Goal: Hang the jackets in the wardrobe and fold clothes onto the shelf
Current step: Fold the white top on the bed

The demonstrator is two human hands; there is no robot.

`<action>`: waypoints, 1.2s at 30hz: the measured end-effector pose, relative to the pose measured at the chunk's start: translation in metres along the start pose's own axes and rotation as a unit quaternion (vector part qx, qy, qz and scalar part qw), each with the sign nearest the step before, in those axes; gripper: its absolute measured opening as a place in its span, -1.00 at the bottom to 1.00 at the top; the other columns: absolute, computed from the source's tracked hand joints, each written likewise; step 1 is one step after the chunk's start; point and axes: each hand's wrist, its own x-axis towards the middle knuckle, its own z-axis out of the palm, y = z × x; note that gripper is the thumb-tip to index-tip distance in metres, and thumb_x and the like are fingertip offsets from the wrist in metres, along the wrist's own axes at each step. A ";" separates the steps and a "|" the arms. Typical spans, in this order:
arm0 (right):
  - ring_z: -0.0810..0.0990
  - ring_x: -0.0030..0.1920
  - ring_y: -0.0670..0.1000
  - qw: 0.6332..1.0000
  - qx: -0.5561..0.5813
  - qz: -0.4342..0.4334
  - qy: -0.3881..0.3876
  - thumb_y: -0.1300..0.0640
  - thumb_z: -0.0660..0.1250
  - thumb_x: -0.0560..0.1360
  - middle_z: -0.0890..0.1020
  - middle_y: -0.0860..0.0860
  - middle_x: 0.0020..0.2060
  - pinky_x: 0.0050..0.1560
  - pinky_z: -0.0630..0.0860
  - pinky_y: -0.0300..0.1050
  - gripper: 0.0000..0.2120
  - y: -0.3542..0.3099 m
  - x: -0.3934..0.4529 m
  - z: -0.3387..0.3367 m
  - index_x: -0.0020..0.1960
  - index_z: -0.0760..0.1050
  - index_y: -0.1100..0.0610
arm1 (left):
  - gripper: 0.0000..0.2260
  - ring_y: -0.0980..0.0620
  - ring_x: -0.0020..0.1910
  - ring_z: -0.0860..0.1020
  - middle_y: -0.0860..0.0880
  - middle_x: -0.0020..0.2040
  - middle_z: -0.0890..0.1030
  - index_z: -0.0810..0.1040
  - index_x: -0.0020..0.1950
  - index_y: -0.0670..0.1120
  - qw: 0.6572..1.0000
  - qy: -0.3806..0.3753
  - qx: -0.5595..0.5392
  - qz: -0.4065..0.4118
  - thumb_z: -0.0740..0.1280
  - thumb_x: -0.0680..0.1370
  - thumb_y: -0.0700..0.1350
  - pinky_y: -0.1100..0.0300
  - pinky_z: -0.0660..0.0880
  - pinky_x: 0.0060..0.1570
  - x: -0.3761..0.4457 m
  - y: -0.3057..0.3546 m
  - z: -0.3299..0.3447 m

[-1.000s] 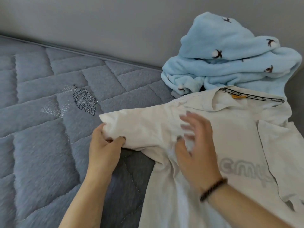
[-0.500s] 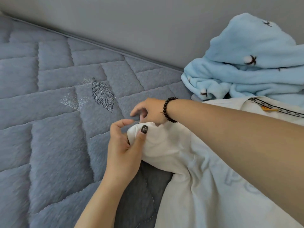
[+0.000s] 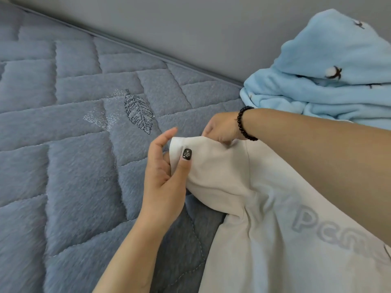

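Note:
A cream white T-shirt with pale grey lettering lies spread on the bed at the lower right. My left hand pinches the end of its short sleeve, thumb on top of the cloth. My right hand, a black bead bracelet on its wrist, reaches across from the right and grips the upper edge of the same sleeve. My right forearm hides the shirt's collar and chest.
The grey-blue quilted bed cover with an embroidered leaf fills the left side. A heap of light blue fleece clothing with small cotton-flower prints lies at the upper right against the grey wall.
My right hand has left the shirt's chest and crossed over to the sleeve end, taking hold of its top edge. My left hand has kept its pinch on the sleeve.

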 end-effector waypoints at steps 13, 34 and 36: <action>0.12 -0.57 -0.08 0.979 0.202 0.023 -0.025 -0.08 0.35 0.51 0.26 -0.04 -0.52 -0.43 0.08 -0.20 -0.70 0.003 -0.007 -0.002 -0.30 0.52 0.08 | -0.71 -0.01 -0.26 0.54 -0.03 -0.23 0.64 0.34 0.26 0.15 0.996 -0.004 0.083 0.017 0.29 0.57 -0.02 0.01 0.47 -0.20 0.001 -0.007 -0.007; 0.58 -0.51 0.04 0.838 0.492 -0.018 0.233 0.09 0.35 0.51 0.48 0.07 -0.57 -0.45 0.45 -0.25 -0.79 -0.019 -0.022 -0.042 -0.18 0.47 0.22 | -0.78 -0.03 -0.15 0.60 -0.09 -0.19 0.66 0.69 -0.18 0.05 0.980 -0.009 0.196 -0.024 0.49 0.27 0.12 -0.02 0.53 -0.12 0.001 0.022 -0.023; 0.56 -0.46 0.02 0.869 0.443 0.015 0.221 0.03 0.45 0.42 0.50 0.07 -0.49 -0.34 0.53 -0.19 -0.75 -0.018 -0.024 -0.041 -0.19 0.47 0.18 | -0.76 0.05 0.01 0.56 -0.01 -0.05 0.63 0.70 -0.14 0.04 0.979 -0.077 0.184 -0.041 0.52 0.24 0.08 0.07 0.50 0.00 0.004 0.024 -0.030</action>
